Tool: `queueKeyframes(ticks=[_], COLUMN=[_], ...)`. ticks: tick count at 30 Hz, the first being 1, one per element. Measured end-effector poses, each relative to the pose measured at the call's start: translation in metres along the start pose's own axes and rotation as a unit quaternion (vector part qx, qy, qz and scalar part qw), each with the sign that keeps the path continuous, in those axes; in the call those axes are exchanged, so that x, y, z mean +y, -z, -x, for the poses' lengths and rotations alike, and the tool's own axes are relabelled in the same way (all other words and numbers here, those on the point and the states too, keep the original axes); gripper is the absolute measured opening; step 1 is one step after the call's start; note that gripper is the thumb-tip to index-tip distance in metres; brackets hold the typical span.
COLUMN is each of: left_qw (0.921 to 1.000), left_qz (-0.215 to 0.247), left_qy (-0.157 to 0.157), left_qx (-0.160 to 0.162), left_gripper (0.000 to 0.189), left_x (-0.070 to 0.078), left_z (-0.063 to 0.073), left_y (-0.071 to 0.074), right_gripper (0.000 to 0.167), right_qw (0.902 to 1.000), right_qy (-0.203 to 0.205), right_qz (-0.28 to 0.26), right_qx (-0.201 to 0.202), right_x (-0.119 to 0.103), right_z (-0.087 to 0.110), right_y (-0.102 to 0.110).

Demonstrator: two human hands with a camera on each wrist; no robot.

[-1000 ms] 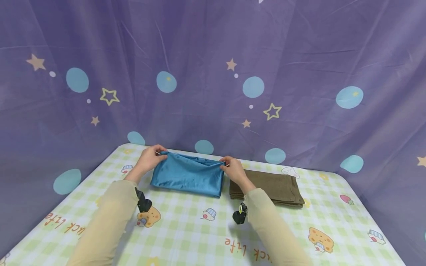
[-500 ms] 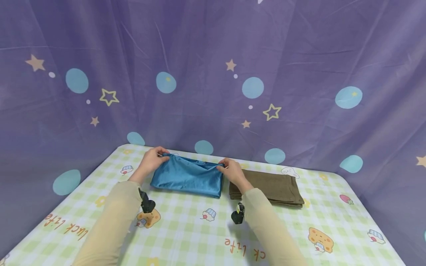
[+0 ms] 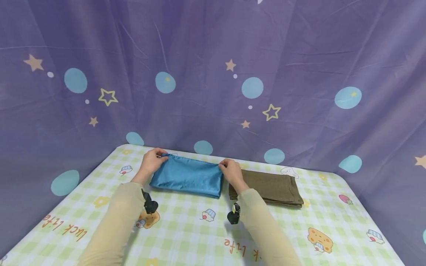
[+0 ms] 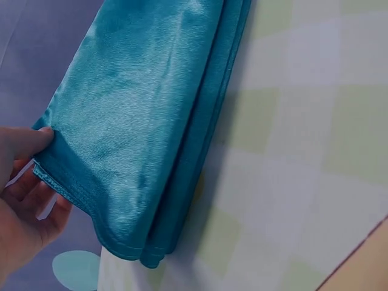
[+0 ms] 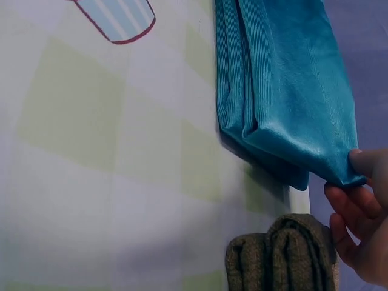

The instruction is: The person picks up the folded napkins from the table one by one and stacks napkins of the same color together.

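Note:
A shiny blue cloth (image 3: 188, 177), folded into a rectangle of several layers, lies near the back of the table. My left hand (image 3: 152, 162) pinches its far left corner; in the left wrist view the thumb (image 4: 33, 140) lies on top and the fingers are beneath. At the far right corner my right hand (image 3: 232, 171) pinches the same cloth between thumb and fingers, as the right wrist view of the blue cloth (image 5: 297, 91) shows. Just right of it lies a folded brown cloth (image 3: 273, 186), partly hidden behind the right hand and wrist.
The table (image 3: 179, 232) has a green and white checked cover with printed cakes and lettering. Close behind its back edge hangs a purple curtain (image 3: 206, 111) with stars and dots, which also runs along both sides.
The blue cloth's far edge, which sagged and gaped between my hands, is now pulled straight and its top lies smoother. Both hands keep their corners and have shifted only slightly.

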State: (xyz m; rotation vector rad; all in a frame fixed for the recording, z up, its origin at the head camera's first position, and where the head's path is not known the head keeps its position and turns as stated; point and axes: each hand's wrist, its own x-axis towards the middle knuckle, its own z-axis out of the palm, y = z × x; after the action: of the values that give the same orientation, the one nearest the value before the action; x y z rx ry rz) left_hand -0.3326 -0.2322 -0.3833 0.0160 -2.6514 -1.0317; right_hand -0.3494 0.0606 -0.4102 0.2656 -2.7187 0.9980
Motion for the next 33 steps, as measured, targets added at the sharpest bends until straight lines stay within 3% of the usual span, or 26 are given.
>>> queueKeyframes(ticks=[11,22,33], left_qw=[0.9996,0.9997,0.9992], left_qz=[0.009,0.013,0.021], left_qy=[0.017,0.019,0.03], left_qx=[0.02,0.007,-0.013], left_gripper=[0.02,0.024,0.03], left_x=[-0.004,-0.004,-0.006], left_z=[0.0,0.0,0.0], left_y=[-0.013,-0.02,-0.018], right_gripper=[0.011,0.011,0.022], right_qw=[0.9997,0.998,0.9981], right_qy=[-0.004,0.02,0.027], right_qz=[0.011,0.057,0.054], right_qx=[0.022,0.017,0.011], right_x=[0.003,0.008,0.011], right_z=[0.0,0.004,0.007], right_y=[-0.006,-0.01,-0.005])
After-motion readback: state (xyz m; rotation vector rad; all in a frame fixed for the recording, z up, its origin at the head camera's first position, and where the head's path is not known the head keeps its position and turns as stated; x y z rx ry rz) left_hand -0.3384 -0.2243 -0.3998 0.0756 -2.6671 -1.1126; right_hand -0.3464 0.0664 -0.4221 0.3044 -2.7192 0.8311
